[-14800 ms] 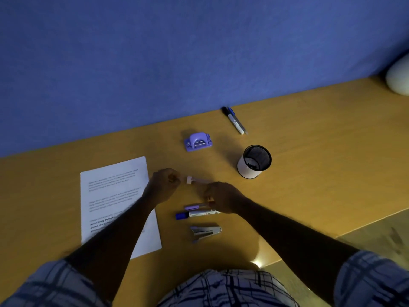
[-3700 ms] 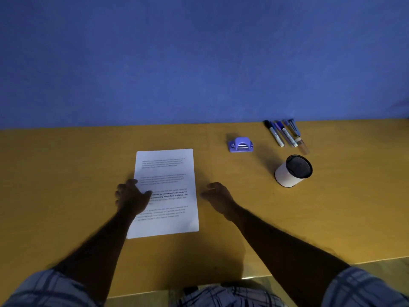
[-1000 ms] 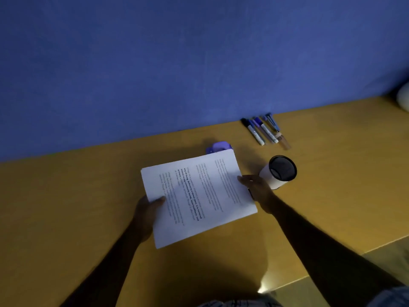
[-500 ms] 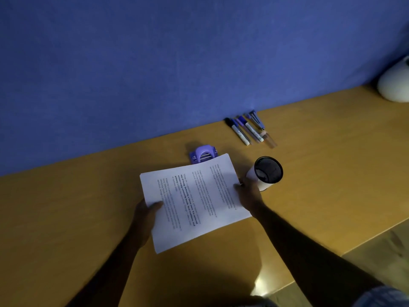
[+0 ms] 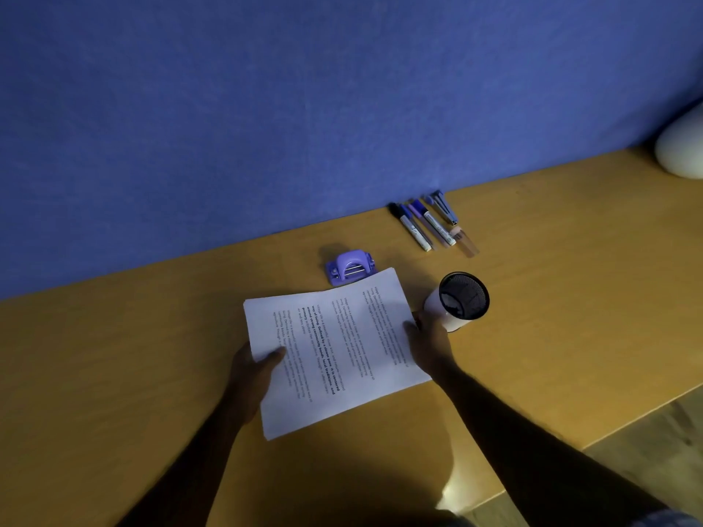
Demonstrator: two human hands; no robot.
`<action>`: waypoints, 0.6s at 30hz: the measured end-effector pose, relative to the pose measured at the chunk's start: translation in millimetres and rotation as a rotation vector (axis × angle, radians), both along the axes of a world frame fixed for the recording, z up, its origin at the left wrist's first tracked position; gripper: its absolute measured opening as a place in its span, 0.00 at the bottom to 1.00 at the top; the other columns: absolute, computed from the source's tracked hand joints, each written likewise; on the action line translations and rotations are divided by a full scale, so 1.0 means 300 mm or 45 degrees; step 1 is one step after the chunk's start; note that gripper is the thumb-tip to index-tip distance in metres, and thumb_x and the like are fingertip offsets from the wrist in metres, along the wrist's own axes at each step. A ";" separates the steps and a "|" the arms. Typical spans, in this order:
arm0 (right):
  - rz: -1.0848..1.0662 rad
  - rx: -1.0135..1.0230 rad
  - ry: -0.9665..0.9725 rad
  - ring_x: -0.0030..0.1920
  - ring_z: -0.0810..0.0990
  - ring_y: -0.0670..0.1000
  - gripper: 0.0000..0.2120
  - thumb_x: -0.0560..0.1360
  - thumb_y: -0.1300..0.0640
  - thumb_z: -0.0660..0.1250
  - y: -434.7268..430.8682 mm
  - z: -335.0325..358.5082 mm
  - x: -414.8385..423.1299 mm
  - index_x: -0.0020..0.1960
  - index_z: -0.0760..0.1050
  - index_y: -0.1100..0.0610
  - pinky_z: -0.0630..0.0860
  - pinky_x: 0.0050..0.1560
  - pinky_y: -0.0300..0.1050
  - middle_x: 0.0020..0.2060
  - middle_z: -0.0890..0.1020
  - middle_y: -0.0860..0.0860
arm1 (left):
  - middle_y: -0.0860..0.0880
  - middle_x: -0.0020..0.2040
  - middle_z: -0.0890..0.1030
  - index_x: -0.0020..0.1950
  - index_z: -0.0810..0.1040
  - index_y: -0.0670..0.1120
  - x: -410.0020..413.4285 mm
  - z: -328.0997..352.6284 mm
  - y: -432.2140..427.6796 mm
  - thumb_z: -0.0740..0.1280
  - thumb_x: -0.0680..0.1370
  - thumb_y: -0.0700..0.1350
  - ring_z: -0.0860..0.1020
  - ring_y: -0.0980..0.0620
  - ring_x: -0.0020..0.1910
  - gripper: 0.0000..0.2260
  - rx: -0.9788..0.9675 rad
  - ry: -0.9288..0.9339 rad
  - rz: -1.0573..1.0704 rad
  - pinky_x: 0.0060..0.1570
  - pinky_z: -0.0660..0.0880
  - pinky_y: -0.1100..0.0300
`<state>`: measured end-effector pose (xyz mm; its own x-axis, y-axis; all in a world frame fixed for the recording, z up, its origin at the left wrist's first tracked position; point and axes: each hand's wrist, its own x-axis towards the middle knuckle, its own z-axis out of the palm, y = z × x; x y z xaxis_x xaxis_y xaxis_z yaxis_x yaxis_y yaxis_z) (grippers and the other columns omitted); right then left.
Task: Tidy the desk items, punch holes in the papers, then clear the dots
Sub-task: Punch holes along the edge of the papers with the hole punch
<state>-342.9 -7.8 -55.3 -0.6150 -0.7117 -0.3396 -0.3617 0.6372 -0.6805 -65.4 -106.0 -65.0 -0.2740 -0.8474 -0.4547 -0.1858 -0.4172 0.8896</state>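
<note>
I hold a stack of printed white papers (image 5: 334,348) turned sideways over the desk. My left hand (image 5: 253,368) grips its left edge, thumb on top. My right hand (image 5: 428,346) grips the right edge. The papers' far edge lies just in front of the purple hole punch (image 5: 350,267), which sits near the blue wall, and covers its front lip. Whether the edge is inside the punch slot I cannot tell.
A row of markers and pens with a small stapler (image 5: 430,224) lies against the wall at the back right. A white mesh-topped cup (image 5: 458,300) stands right beside my right hand. A pale rounded object (image 5: 681,150) sits far right. The wooden desk (image 5: 570,298) ends at the lower right.
Since the earliest frames the pens and stapler went to the back row, and both hands lifted and turned the papers. Over the last second the papers' far edge came up against the punch.
</note>
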 end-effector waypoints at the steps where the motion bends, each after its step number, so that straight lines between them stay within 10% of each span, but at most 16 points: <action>1: 0.019 -0.004 0.037 0.41 0.80 0.54 0.03 0.80 0.59 0.60 0.001 0.002 0.005 0.49 0.72 0.57 0.69 0.31 0.36 0.41 0.79 0.52 | 0.44 0.52 0.83 0.59 0.78 0.45 0.002 0.001 -0.001 0.68 0.77 0.36 0.82 0.46 0.50 0.11 0.000 0.009 0.008 0.45 0.79 0.52; 12: 0.116 0.071 0.288 0.64 0.77 0.58 0.33 0.76 0.50 0.68 -0.008 0.037 0.066 0.75 0.60 0.60 0.78 0.56 0.52 0.66 0.76 0.57 | 0.43 0.49 0.84 0.57 0.78 0.43 0.051 -0.005 -0.011 0.67 0.78 0.37 0.83 0.44 0.48 0.09 0.054 0.072 0.025 0.41 0.79 0.52; 18: 0.149 0.131 0.364 0.67 0.74 0.58 0.34 0.75 0.47 0.69 -0.030 0.044 0.069 0.75 0.60 0.57 0.78 0.59 0.56 0.69 0.73 0.57 | 0.46 0.46 0.85 0.54 0.79 0.47 0.077 -0.008 -0.018 0.67 0.77 0.37 0.85 0.47 0.45 0.08 0.074 0.115 0.039 0.37 0.80 0.56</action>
<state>-322.3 -16.8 -42.0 -0.6120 -0.7541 -0.2383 -0.6039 0.6401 -0.4749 -42.2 -111.5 -67.3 -0.2903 -0.8292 -0.4777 -0.0919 -0.4727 0.8764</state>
